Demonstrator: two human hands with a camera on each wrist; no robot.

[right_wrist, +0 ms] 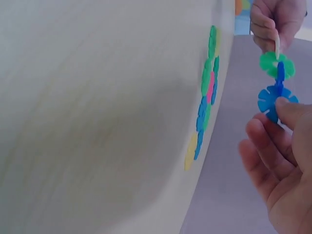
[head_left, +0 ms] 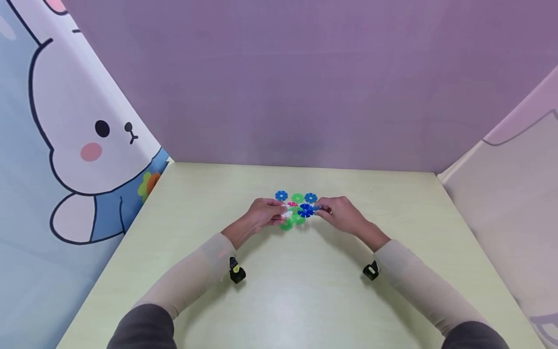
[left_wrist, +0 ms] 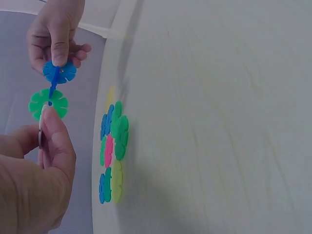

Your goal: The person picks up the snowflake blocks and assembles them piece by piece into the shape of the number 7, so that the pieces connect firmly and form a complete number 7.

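Observation:
My left hand (head_left: 265, 212) pinches a white snowflake disc (left_wrist: 41, 130), seen edge-on in the left wrist view. A green snowflake disc (left_wrist: 35, 105) adjoins it. My right hand (head_left: 342, 213) pinches a light blue snowflake disc (right_wrist: 266, 102) between thumb and fingers. Between the green and light blue discs stands a dark blue snowflake disc (head_left: 306, 210), turned crosswise and slotted into the light blue one. Its far edge meets the green disc; whether those two are locked together I cannot tell. Both hands hold this row above the table.
Loose snowflake discs lie on the pale table (head_left: 287, 300) under and behind my hands, among them a blue disc (head_left: 281, 195), a green disc (head_left: 286, 225), a pink disc (left_wrist: 108, 151) and a yellow disc (left_wrist: 117, 181). A purple backdrop (head_left: 283, 97) rises behind the table.

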